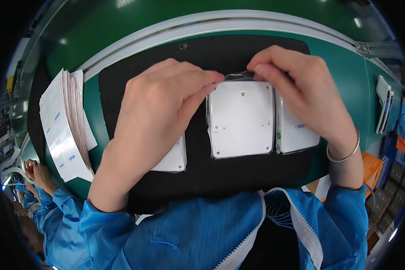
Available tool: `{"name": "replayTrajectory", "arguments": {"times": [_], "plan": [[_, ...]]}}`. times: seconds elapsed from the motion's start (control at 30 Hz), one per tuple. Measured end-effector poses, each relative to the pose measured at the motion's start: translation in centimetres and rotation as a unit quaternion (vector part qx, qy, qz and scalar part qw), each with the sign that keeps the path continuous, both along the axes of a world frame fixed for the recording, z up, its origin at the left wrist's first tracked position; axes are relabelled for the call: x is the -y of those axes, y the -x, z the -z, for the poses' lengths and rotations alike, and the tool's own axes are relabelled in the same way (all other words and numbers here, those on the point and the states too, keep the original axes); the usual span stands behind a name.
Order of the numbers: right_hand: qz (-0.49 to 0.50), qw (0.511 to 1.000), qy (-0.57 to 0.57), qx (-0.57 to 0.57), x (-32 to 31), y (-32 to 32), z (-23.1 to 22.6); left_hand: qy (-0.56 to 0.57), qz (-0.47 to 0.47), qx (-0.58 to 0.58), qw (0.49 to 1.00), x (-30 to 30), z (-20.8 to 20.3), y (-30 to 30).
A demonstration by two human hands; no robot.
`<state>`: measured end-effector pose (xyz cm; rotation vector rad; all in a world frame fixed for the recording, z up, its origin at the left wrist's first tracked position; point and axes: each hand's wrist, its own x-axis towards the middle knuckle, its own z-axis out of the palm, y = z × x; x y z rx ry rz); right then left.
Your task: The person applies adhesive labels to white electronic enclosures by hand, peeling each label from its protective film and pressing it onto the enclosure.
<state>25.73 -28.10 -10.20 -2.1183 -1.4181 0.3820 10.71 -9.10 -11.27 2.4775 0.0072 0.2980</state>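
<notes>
A flat white square casing (242, 120) with small screws near its corners lies on a black mat (238, 177), inside a clear plastic bag (236, 76). My left hand (159, 96) pinches the bag by the casing's far left corner, thumb and forefinger pressed together. At the far right corner, my right hand (303, 83) grips the bag's other end between thumb and curled fingers. A bagged white box (297, 132) with blue print sits just to the right, partly under my right hand. Another white casing (174, 157) is mostly hidden below my left hand.
On the left stands a fanned stack of white printed sheets (60, 130). Several thin white pieces (383, 105) rest at the green table's right end. A metal rail (202, 22) runs along the far edge. A co-worker's hand (39, 175) shows at the lower left.
</notes>
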Motion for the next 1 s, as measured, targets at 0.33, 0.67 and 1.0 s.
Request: {"name": "replayTrajectory", "arguments": {"times": [0.33, 0.67, 1.0], "plan": [[-0.055, 0.966, -0.079, 0.242, 6.7, 4.1, -0.4, -0.191, 0.09, 0.031, 0.977, 2.1, -1.3, 5.8], [-0.056, 0.943, -0.02, 0.326, 9.3, 9.2, 1.4, -0.229, 0.066, 0.038, 0.97, 4.5, 0.2, 11.2], [-0.126, 0.956, -0.142, 0.222, 4.7, 11.0, 0.7, -0.307, -0.397, 0.076, 0.861, -3.0, -0.2, 17.8]]}}
